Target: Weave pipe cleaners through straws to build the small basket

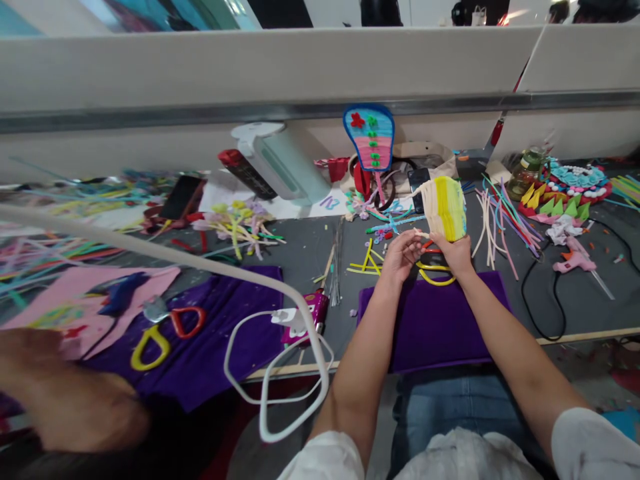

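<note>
A yellow and cream panel made of pipe cleaners (444, 208) is held up above the table. My right hand (454, 253) grips its lower edge, fingers closed. Just left of it, my left hand (404, 253) pinches a pale strand at the panel's lower left. Below the hands lie scissors with yellow and red handles (436, 275), partly hidden by my right hand. A purple cloth (445, 327) covers the table edge between my forearms. Yellow pipe cleaners (369, 262) lie left of my left hand.
A white cable (240, 270) loops across the left foreground near a magenta power strip (313, 312). Another person's arm (65, 393) is at lower left, by scissors (159, 333). A pink glue gun (575, 259) with a black cord lies right; a pale kettle (287, 163) stands behind.
</note>
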{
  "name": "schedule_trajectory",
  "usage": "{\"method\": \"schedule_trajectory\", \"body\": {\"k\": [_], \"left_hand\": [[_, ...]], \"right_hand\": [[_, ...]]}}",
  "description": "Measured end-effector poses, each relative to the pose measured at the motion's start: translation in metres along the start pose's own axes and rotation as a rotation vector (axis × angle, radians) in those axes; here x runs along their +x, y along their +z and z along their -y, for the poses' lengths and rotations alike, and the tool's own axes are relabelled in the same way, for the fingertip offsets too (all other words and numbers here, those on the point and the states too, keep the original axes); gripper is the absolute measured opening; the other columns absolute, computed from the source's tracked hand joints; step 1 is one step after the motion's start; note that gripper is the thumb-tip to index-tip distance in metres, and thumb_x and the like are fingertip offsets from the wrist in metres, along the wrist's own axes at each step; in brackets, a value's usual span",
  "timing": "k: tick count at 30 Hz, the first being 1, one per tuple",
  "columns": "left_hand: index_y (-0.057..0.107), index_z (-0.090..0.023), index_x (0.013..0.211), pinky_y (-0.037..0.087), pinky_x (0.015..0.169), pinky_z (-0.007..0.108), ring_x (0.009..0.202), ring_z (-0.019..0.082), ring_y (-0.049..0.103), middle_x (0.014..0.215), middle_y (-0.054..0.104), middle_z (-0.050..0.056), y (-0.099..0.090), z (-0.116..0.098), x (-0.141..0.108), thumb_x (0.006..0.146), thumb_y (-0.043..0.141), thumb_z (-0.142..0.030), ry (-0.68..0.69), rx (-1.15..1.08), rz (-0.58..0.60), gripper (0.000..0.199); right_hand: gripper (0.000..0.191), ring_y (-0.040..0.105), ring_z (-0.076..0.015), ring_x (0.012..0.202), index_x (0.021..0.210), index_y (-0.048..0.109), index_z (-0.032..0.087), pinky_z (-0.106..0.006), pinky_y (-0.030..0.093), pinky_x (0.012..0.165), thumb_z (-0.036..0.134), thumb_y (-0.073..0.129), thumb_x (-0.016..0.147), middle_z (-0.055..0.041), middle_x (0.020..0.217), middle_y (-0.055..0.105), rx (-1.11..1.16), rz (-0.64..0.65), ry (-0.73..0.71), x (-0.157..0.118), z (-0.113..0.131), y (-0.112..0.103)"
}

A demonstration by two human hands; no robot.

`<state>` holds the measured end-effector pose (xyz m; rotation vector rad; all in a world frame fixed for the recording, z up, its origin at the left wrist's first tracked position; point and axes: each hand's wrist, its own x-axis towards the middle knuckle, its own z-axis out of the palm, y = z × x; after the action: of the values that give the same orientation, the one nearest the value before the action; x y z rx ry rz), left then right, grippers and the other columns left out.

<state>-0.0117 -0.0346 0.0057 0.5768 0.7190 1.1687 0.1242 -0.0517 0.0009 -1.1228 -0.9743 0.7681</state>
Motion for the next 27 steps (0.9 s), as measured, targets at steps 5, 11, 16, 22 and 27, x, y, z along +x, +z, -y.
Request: {"method": "schedule_trajectory", "body": {"k": [5,11,16,22,27], "left_hand": [[0.067,-0.016,0.083,0.052,0.060,0.021,0.053,0.006,0.056,0.060,0.060,-0.005,-0.003,0.000,0.002,0.062,0.080,-0.019,0.034,0.026,-0.026,0.025],[0.067,-0.016,0.083,0.052,0.062,0.022,0.056,0.007,0.058,0.063,0.061,-0.004,-0.002,-0.001,0.000,0.061,0.079,-0.020,0.041,0.063,-0.010,0.025],[0.066,-0.015,0.081,0.053,0.059,0.025,0.053,0.008,0.056,0.064,0.061,-0.001,-0.006,-0.005,0.002,0.075,0.071,-0.036,-0.081,-0.023,0.018,0.022],[0.062,-0.015,0.072,0.055,0.060,0.025,0.049,0.008,0.054,0.060,0.060,-0.001,-0.015,-0.011,0.004,0.073,0.064,-0.019,-0.189,-0.077,0.032,0.005],[0.065,-0.013,0.080,0.057,0.064,0.026,0.056,0.009,0.060,0.067,0.066,0.001,-0.013,-0.014,0.000,0.068,0.064,-0.011,-0.188,-0.013,-0.005,0.012]], "right_hand": [[0.030,0.069,-0.0198,0.074,0.080,0.073,0.013,-0.032,0.057,0.075,0.038,0.077,0.063,-0.0079,0.082,0.076,-0.028,0.025,-0.010,-0.001,-0.001,0.000],[0.032,0.069,-0.0183,0.075,0.083,0.072,0.014,-0.032,0.058,0.075,0.037,0.078,0.062,-0.0050,0.083,0.075,0.101,-0.007,0.060,0.000,-0.001,0.003],[0.029,0.068,-0.0195,0.071,0.075,0.071,0.015,-0.033,0.057,0.075,0.041,0.077,0.064,-0.0068,0.077,0.075,-0.102,0.004,-0.020,-0.003,0.005,-0.001],[0.028,0.066,-0.0179,0.076,0.084,0.070,0.018,-0.031,0.055,0.079,0.041,0.076,0.068,-0.0061,0.085,0.074,-0.194,0.070,-0.176,-0.009,0.004,-0.001],[0.023,0.066,-0.0169,0.078,0.083,0.069,0.020,-0.031,0.054,0.083,0.038,0.075,0.071,-0.0044,0.086,0.073,-0.181,0.098,-0.209,-0.010,0.003,-0.003]]}}
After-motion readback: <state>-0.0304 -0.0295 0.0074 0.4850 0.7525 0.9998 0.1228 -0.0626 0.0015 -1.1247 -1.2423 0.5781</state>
